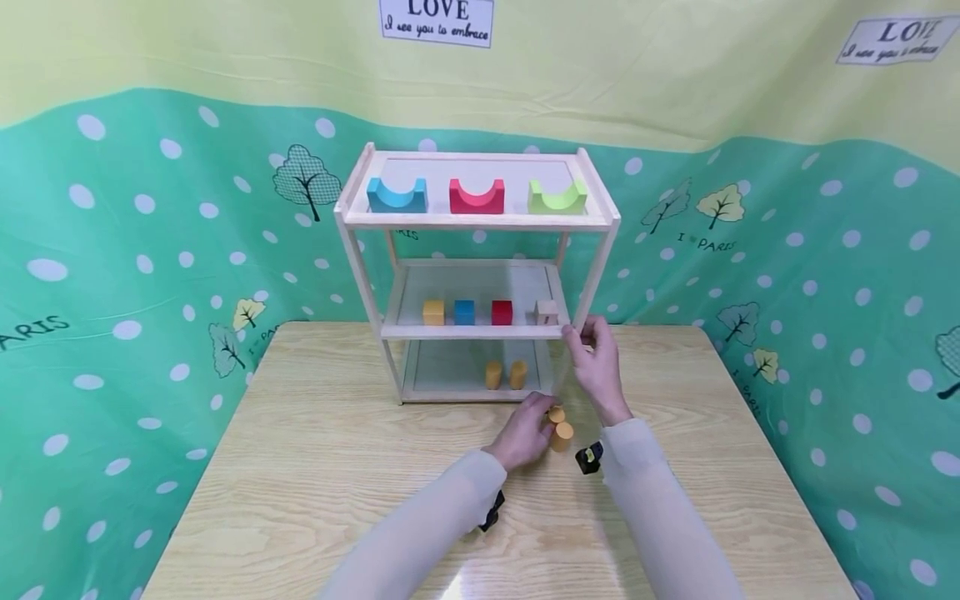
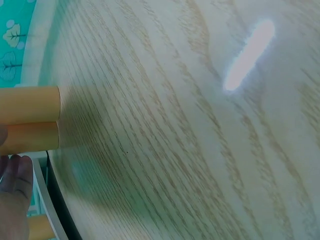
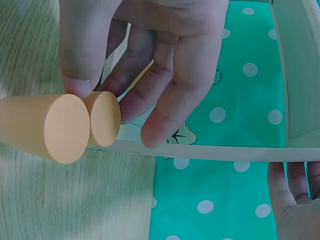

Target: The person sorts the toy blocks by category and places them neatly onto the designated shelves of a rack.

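A yellow-orange wooden cylinder stands by the front right corner of the white shelf rack. My left hand has its thumb and fingers on opposite sides of this cylinder, pinching it. A matching cylinder stands right against it; both appear side by side in the left wrist view. Higher up, my right hand grips the rack's right front post at middle-shelf height, thumb in front. In the right wrist view my left hand looms large above the cylinders, while my right hand touches the post.
On the top shelf are blue, red and green arch-cut blocks. Several cubes, including a red one, line the middle shelf. Two more cylinders stand on the bottom shelf. A patterned curtain hangs behind the wooden table.
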A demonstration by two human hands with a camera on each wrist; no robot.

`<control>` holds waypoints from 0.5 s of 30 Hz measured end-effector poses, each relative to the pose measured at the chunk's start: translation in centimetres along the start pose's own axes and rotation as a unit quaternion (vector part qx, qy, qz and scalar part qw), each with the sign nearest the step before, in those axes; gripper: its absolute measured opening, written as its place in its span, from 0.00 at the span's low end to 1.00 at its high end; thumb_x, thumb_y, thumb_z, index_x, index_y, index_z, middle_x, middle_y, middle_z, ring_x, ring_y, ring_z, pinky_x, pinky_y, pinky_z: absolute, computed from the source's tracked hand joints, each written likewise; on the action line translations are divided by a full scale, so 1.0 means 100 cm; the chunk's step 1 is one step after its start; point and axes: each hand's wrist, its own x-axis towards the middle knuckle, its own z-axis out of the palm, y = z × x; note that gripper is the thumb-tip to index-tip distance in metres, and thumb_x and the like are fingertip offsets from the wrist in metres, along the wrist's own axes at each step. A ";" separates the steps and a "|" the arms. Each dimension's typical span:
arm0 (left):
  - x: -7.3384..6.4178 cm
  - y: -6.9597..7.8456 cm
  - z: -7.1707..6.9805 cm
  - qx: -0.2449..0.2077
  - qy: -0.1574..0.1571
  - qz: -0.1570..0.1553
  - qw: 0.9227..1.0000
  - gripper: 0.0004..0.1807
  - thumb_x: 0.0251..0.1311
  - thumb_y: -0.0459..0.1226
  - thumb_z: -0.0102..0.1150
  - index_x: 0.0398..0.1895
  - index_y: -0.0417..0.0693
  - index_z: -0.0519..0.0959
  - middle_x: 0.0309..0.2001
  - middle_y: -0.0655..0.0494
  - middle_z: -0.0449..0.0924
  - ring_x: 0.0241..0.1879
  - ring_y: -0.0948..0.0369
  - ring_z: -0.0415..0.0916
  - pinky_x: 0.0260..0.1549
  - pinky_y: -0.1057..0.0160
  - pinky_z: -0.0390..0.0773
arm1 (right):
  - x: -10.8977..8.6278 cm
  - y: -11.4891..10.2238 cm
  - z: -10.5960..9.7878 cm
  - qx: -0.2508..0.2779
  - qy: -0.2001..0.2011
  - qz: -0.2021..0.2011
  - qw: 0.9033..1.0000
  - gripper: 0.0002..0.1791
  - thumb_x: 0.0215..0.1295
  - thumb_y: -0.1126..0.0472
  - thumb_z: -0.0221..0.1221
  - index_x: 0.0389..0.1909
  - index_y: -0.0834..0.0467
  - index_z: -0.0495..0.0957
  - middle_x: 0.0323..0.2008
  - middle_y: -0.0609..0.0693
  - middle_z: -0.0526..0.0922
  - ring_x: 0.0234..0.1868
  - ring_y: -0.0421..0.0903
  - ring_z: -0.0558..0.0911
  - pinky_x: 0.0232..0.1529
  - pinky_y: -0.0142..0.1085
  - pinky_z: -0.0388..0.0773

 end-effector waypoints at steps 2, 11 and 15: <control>0.001 -0.001 0.001 0.001 -0.002 0.000 1.000 0.21 0.62 0.29 0.57 0.59 0.41 0.73 0.52 0.52 0.73 0.52 0.59 0.73 0.55 0.65 0.72 | 0.000 0.000 0.000 0.000 0.000 0.000 1.000 0.13 0.68 0.64 0.54 0.45 0.71 0.69 0.37 0.61 0.73 0.40 0.53 0.73 0.39 0.35 0.70; 0.002 -0.005 0.004 0.000 0.000 -0.006 1.000 0.18 0.60 0.30 0.59 0.55 0.43 0.76 0.49 0.54 0.75 0.49 0.61 0.74 0.54 0.66 0.72 | 0.000 0.001 0.000 -0.001 -0.003 0.003 1.000 0.13 0.69 0.64 0.54 0.46 0.70 0.69 0.38 0.61 0.73 0.41 0.53 0.73 0.41 0.36 0.70; 0.003 -0.006 0.005 0.001 -0.004 -0.010 1.000 0.18 0.60 0.30 0.59 0.54 0.44 0.76 0.48 0.55 0.75 0.49 0.62 0.74 0.54 0.67 0.72 | 0.000 0.000 0.000 -0.001 -0.003 0.002 1.000 0.13 0.69 0.64 0.54 0.46 0.70 0.69 0.38 0.61 0.73 0.41 0.52 0.73 0.42 0.40 0.70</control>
